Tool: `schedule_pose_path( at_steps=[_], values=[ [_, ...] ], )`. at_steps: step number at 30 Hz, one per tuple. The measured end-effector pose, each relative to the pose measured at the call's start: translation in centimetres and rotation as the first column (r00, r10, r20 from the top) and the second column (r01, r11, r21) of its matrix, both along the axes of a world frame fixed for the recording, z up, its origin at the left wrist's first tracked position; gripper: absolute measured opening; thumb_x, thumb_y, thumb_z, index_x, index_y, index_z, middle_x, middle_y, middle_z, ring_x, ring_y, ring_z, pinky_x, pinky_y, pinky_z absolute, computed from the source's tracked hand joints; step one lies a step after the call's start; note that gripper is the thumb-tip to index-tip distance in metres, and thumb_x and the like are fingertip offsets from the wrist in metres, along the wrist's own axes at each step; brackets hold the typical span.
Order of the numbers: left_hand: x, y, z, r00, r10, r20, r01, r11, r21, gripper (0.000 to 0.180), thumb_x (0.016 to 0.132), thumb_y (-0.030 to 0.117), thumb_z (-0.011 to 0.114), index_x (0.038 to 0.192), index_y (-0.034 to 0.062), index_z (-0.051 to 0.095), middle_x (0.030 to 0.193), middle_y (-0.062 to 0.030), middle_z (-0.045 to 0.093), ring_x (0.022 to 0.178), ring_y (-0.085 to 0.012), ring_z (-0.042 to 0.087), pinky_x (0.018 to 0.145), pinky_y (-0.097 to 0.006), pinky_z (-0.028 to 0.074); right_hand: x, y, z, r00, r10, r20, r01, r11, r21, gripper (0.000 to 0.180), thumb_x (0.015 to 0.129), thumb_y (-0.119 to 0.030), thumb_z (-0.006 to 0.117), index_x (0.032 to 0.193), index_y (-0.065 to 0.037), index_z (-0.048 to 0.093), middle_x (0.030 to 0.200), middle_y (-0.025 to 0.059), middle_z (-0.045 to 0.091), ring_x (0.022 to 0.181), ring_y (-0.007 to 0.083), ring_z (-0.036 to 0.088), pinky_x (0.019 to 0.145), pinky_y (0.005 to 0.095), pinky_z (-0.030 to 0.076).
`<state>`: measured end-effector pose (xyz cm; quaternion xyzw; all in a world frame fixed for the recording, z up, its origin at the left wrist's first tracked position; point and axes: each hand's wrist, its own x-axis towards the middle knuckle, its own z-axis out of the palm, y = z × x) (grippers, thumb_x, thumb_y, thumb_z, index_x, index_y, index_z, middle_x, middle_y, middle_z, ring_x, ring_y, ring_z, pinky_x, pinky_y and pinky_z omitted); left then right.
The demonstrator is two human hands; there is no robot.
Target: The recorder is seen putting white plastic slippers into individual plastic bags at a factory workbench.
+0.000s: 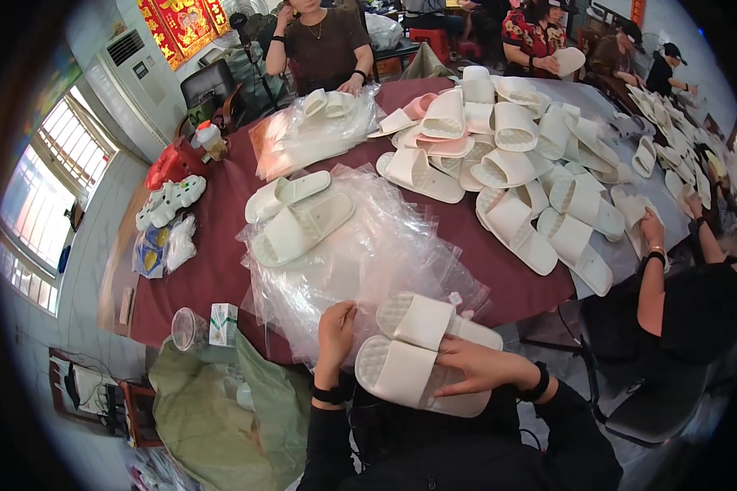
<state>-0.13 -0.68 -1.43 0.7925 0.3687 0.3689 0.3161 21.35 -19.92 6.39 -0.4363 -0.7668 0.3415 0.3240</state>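
A pair of white slide slippers (398, 370) lies side by side in my right hand (487, 365), whose fingers and thumb grip them near the heel ends. To the left of the pair, my left hand (334, 334) has its fingers curled in a pinch at the near edge of a spread pile of clear plastic bags (368, 254). The bag edge seems to be between those fingertips. On top of the pile, farther from me, rests another pair of white slippers (303, 229), side by side and angled.
Many loose white slippers (512, 168) heap on the right of the maroon-covered table (213, 270). At left are a red bag (176, 164), a plastic cup (189, 329) and a small box (223, 324). A green sack (221, 409) stands below. Co-workers (319, 49) surround the table.
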Motion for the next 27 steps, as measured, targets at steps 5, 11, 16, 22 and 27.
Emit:
schedule_pose_path(
  at_steps=[5,11,16,22,27],
  values=[
    [1.0,-0.3,2.1,1.0,-0.017,0.006,0.017,0.999,0.028,0.014,0.084,0.007,0.06,0.093,-0.0027,0.064,0.086,-0.019,0.064,0.081,-0.035,0.059,0.072,-0.038,0.047,0.6,0.5,-0.8,0.961,-0.044,0.273,-0.005,0.984,0.179,0.048,0.082,-0.037,0.064,0.107,0.002,0.058,0.118,0.02,0.05,0.12,0.0381,0.044,0.109,0.0451,0.027],
    [0.8,0.0,3.7,0.975,-0.116,-0.187,0.14,0.983,0.117,0.013,0.085,0.007,0.057,0.091,-0.0016,0.063,0.089,-0.0204,0.063,0.082,-0.0384,0.058,0.072,-0.042,0.046,0.2,0.5,0.9,0.904,0.051,0.424,-0.119,0.984,0.135,0.042,0.082,-0.038,0.063,0.099,0.001,0.061,0.117,0.0178,0.053,0.115,0.0309,0.05,0.109,0.0451,0.027],
    [0.8,-0.1,3.1,0.97,-0.165,-0.181,0.186,0.977,0.108,0.013,0.085,0.008,0.056,0.091,-0.0011,0.063,0.088,-0.0203,0.063,0.082,-0.039,0.058,0.073,-0.043,0.046,0.4,1.0,-0.8,0.93,-0.083,0.357,0.022,0.985,0.172,0.046,0.084,-0.042,0.059,0.09,0.003,0.062,0.109,0.0167,0.052,0.11,0.0322,0.051,0.106,0.0451,0.031],
    [0.8,-1.2,2.7,0.97,-0.202,-0.136,0.219,0.968,0.124,0.016,0.084,0.008,0.056,0.096,-0.0017,0.062,0.091,-0.0213,0.063,0.087,-0.0388,0.058,0.077,-0.042,0.046,0.6,2.1,-2.9,0.952,-0.118,0.282,0.078,0.985,0.151,0.049,0.085,-0.045,0.058,0.087,0.004,0.061,0.101,0.0185,0.053,0.104,0.0352,0.052,0.102,0.044,0.034],
    [-0.6,-1.9,3.1,0.958,-0.233,-0.166,0.246,0.968,0.059,0.023,0.083,0.008,0.059,0.103,-0.0019,0.061,0.1,-0.0206,0.063,0.094,-0.0386,0.058,0.083,-0.041,0.046,0.3,3.7,-4.2,0.982,-0.108,0.156,0.075,0.977,0.199,0.048,0.085,-0.046,0.059,0.081,0.002,0.06,0.092,0.0171,0.052,0.093,0.0341,0.052,0.095,0.0415,0.037]
  ],
)
